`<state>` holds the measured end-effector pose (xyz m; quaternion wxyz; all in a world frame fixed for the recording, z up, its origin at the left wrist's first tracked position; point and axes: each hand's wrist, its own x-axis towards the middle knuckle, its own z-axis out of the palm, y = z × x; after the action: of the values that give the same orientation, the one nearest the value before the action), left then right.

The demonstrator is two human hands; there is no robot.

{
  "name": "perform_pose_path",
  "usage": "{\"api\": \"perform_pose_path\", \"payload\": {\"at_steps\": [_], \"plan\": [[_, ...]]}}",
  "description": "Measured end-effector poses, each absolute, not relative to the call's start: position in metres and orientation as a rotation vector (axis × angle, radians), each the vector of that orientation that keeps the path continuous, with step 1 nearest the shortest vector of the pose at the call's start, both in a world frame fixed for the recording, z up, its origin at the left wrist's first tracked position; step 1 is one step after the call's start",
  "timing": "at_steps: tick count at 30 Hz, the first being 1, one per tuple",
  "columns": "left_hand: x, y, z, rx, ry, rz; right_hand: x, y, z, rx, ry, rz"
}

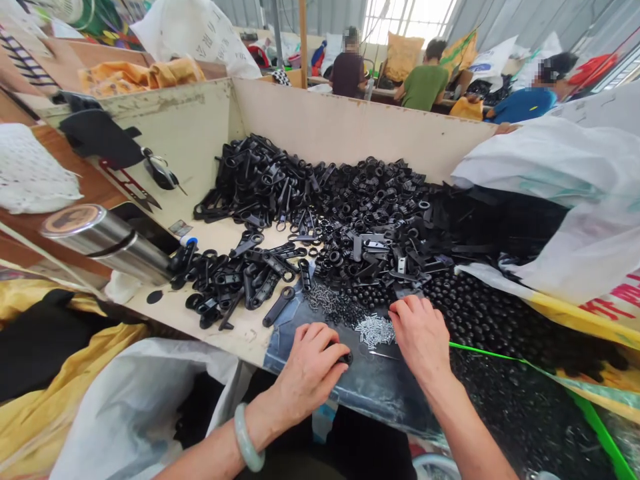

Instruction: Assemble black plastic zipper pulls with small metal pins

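My left hand (316, 360), a pale green bangle (247, 437) on its wrist, is closed around a black plastic part (346, 359) with a round end, mostly hidden by the fingers. It rests low over the dark work mat (360, 393). My right hand (421, 333) has its fingers curled down beside a heap of small silver pins (375, 331); what is under its fingertips is hidden. Behind the pins lie tiny grey pieces (325, 303) and shiny black balls (370, 295). A thin metal tool (384, 354) lies between my hands.
Black lever-like parts (260, 273) lie left of the mat, with larger heaps of black parts (370, 193) behind. A steel flask (110, 240) leans at the left. An open sack (150, 400) stands front left; plastic sacks (565, 173) crowd the right. Several people sit beyond the board wall (350, 123).
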<state>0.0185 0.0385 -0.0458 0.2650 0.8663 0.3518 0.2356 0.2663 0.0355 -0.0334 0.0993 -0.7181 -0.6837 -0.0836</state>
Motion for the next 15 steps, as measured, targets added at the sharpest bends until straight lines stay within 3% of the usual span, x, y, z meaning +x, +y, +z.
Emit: {"api": "perform_pose_path", "payload": {"at_steps": [8, 15], "plan": [[0.030, 0.025, -0.058, 2.232, 1.032, 0.731, 0.267, 0.028, -0.033, -1.951, -1.944, -0.092], [0.028, 0.026, -0.059, 2.258, 1.050, 0.724, 0.217, -0.022, -0.031, -1.611, -1.773, 0.530]]}}
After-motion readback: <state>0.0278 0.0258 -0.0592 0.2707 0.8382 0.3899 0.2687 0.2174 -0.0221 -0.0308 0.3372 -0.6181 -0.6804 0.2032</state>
